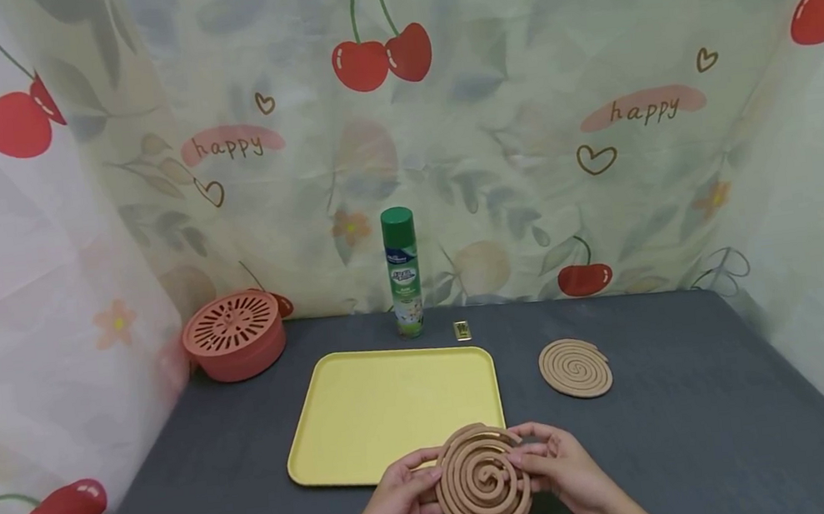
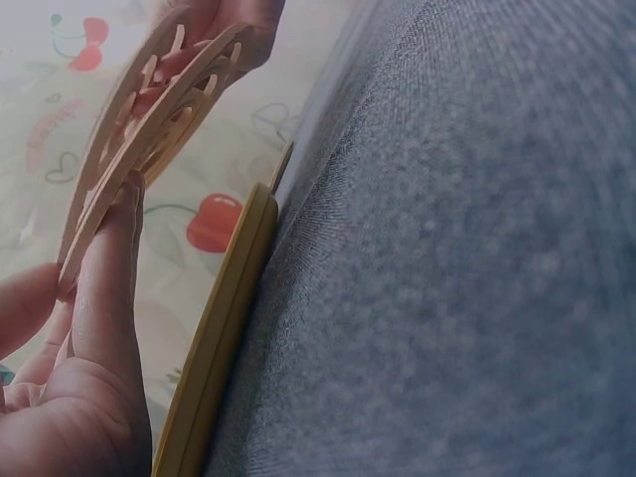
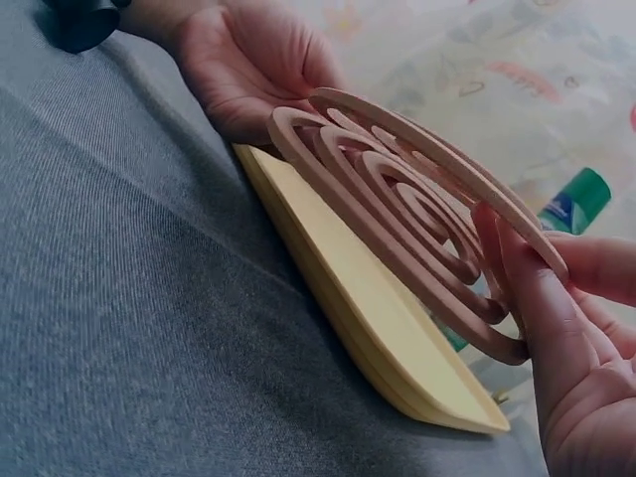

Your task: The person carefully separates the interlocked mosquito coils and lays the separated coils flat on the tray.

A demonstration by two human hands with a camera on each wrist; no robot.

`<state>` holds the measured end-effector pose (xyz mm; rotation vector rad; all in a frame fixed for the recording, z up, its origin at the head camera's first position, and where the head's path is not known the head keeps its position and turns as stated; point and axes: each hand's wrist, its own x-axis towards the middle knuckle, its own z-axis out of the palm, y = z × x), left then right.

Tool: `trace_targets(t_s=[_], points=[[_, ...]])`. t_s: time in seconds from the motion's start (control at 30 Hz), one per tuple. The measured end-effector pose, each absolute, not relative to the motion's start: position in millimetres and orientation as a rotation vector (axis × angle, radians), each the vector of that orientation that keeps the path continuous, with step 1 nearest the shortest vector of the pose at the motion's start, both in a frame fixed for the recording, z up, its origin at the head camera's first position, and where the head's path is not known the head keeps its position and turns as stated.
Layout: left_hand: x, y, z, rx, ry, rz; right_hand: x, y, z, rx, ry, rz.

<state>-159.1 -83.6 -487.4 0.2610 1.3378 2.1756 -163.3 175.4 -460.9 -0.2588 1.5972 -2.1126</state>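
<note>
Both hands hold a brown mosquito coil (image 1: 488,475) over the front edge of a yellow tray (image 1: 405,408). My left hand (image 1: 405,496) pinches its left rim between thumb and fingers. On the opposite rim my right hand (image 1: 565,475) grips it, the thumb (image 3: 532,283) pushed in between two layers. Seen edge-on in the left wrist view, the coil (image 2: 149,129) shows two spirals spread apart, close together at the left hand's end. The right wrist view also shows gaps between the rings.
Another mosquito coil (image 1: 576,369) lies flat right of the tray. Behind the tray stand a green spray can (image 1: 403,275) and a small gold metal plate (image 1: 462,331). A red round box with a slotted lid (image 1: 235,334) sits at the back left. Printed curtains (image 1: 489,131) enclose the dark tabletop (image 1: 664,431).
</note>
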Motion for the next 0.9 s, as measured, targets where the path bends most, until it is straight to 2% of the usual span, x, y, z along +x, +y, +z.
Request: trace_targets(t_s=[0.6,0.9], points=[[-162,-86,-486,0.297,1.328,2.194,-166,179,-461,-0.262,1.552,-2.147],[-170,-93,-480,0.216,1.430,2.191,-165,181,-458,-0.258,1.563,-2.155]])
